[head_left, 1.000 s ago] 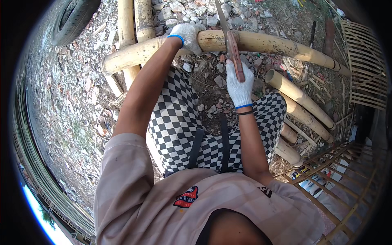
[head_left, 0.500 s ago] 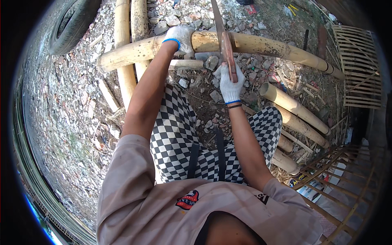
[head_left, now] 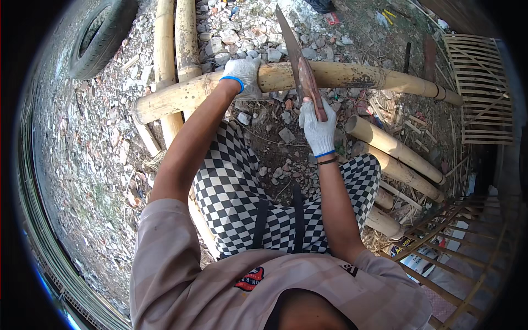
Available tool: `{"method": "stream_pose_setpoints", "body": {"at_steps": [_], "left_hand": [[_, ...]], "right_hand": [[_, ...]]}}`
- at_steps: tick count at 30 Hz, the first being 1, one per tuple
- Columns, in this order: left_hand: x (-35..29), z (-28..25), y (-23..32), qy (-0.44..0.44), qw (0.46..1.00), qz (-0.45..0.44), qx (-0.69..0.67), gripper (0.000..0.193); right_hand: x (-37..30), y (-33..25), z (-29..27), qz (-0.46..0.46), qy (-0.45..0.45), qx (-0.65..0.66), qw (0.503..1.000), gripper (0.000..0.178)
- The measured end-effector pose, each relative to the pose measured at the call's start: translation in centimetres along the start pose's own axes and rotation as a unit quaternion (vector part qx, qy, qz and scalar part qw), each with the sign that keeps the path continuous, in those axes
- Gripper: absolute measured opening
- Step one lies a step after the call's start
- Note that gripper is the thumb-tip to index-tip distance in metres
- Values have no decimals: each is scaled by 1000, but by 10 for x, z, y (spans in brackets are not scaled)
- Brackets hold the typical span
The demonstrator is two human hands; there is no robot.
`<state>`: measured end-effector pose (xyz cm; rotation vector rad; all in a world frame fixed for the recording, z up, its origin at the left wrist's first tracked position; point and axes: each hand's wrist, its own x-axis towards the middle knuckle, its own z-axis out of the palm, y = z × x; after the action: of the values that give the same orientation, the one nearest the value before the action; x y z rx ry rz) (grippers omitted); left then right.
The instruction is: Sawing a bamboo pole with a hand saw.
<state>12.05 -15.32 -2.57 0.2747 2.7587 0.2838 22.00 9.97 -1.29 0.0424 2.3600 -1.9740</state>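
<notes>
A thick bamboo pole [head_left: 352,75] lies crosswise in front of me, its left part resting over two long bamboo poles [head_left: 165,49]. My left hand [head_left: 243,76], in a white knit glove with a blue cuff, is closed over its top. To the right of it, my gloved right hand [head_left: 319,120] grips the wooden handle of a handsaw [head_left: 290,41]. The saw blade crosses the pole and points away from me. How deep the teeth sit in the bamboo, if at all, I cannot tell.
Cut bamboo lengths [head_left: 393,146] lie by my right knee. A tyre [head_left: 102,41] stands at the far left. Slatted bamboo racks [head_left: 479,91] are at the right, one near a printed package [head_left: 421,258]. Broken stones [head_left: 228,38] cover the ground.
The crosswise pole has shifted toward me, and my left hand has come with it. My right hand has drawn the saw nearer, and its blade tip now shows.
</notes>
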Motion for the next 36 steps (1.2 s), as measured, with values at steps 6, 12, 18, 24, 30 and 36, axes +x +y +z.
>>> {"method": "stream_pose_setpoints", "body": {"at_steps": [6,12,18,24,30,36], "left_hand": [[0,7,8,28,999,-20,18,85],[5,23,-3,108,993,-32,46,83],[7,11,14,38,998,-51,25,96],[4,0,11,15,999,-40,13,96],[6,16,7,39,999,-19,23,95],[12,2,-9,28,1000,-4,-6,84]], "right_hand": [[-35,-45,-25,33,-29,-54,998,37],[-91,-78,-44,-22,-30,-139,990,28],[-118,-79,-58,58,-29,-84,994,22],[-94,-77,-36,-23,-7,-175,984,28],[-78,-80,-31,23,-4,-99,995,32],[-107,-81,-43,1,-16,-175,984,30]]}}
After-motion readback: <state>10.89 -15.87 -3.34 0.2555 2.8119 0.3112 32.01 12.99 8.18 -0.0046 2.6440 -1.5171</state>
